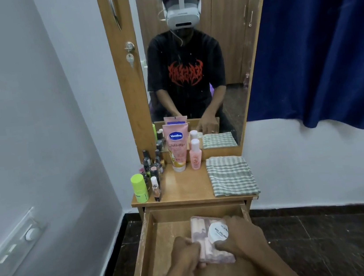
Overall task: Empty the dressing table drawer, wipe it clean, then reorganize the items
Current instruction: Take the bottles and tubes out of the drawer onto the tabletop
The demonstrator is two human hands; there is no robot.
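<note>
The wooden drawer of the dressing table stands pulled open below the tabletop. Inside it lies a clear pack of pale pink and white tubes. My left hand grips the pack's left edge with curled fingers. My right hand holds its right side, with a round white nail polish remover tub resting on the pack against that hand's fingers. A folded green-checked cloth lies on the tabletop's right side.
On the tabletop stand a pink Vaseline tube, a small pink bottle, a lime-green container and several nail polish bottles at the left. A mirror rises behind, a blue curtain hangs right, a wall switchboard left.
</note>
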